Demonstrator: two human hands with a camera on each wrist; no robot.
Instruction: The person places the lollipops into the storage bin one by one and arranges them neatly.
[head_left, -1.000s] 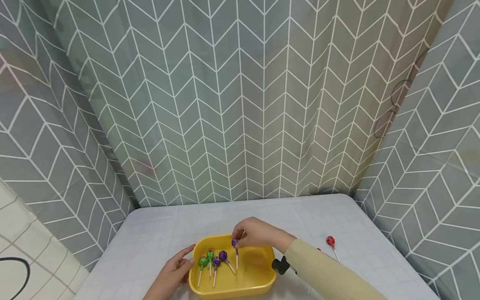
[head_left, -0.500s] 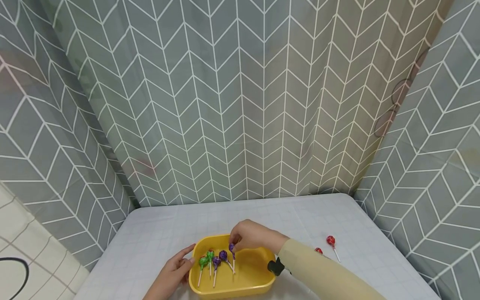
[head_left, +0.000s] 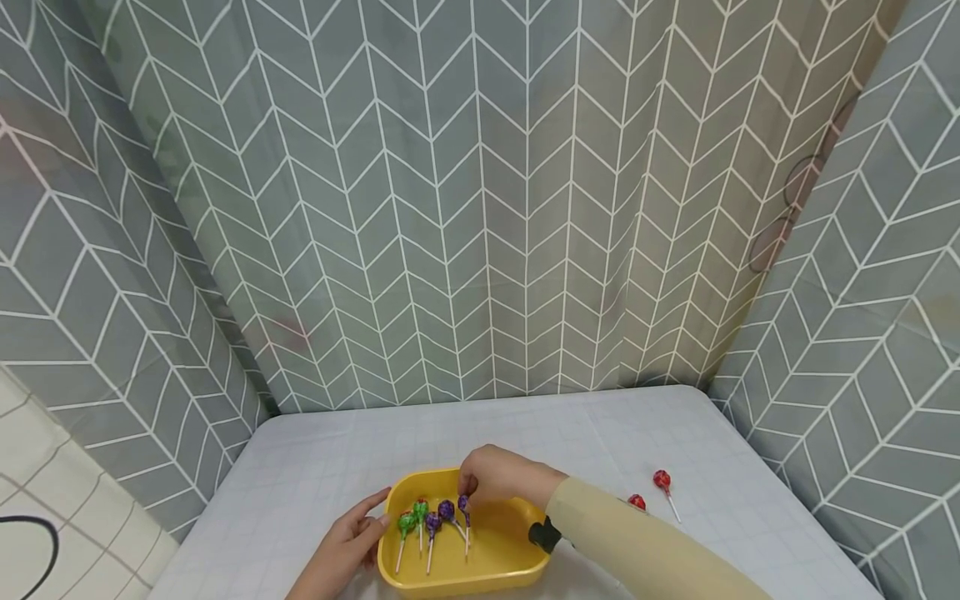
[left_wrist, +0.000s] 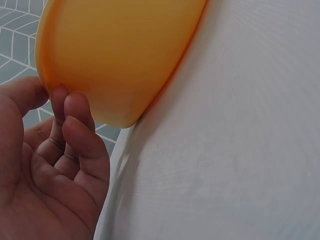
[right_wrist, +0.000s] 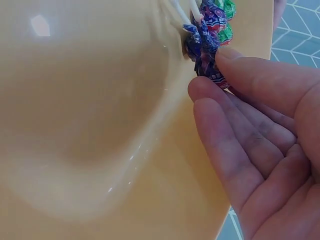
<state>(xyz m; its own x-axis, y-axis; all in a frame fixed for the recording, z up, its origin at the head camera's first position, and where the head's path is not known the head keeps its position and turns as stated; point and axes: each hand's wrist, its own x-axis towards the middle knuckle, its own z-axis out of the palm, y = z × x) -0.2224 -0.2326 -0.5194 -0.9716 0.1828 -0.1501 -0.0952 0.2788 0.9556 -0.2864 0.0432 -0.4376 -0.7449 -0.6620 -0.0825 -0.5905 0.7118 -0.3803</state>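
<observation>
A yellow plastic tray (head_left: 501, 546) with rounded corners stands near the front of the table. My left hand (head_left: 347, 546) holds its left rim; in the left wrist view the thumb is at the rim and curled fingers touch the outer wall. Over the far side of the tray, my right hand (head_left: 495, 477) pinches the wrapped head of a purple lollipop (head_left: 465, 518), its white stick pointing toward me. Left of it in the tray lie two more purple lollipops (head_left: 433, 522) and two green lollipops (head_left: 406, 523), heads away from me.
On the table (head_left: 337, 446) to the right lies a red lollipop (head_left: 662, 480). Another red lollipop (head_left: 637, 502) is partly hidden behind the right sleeve (head_left: 630, 533). Grey patterned curtains (head_left: 480, 250) hang behind and beside the table.
My right hand has moved slightly left and lowered the purple lollipop beside the other purple ones. The left hand and tray have stayed in place.
</observation>
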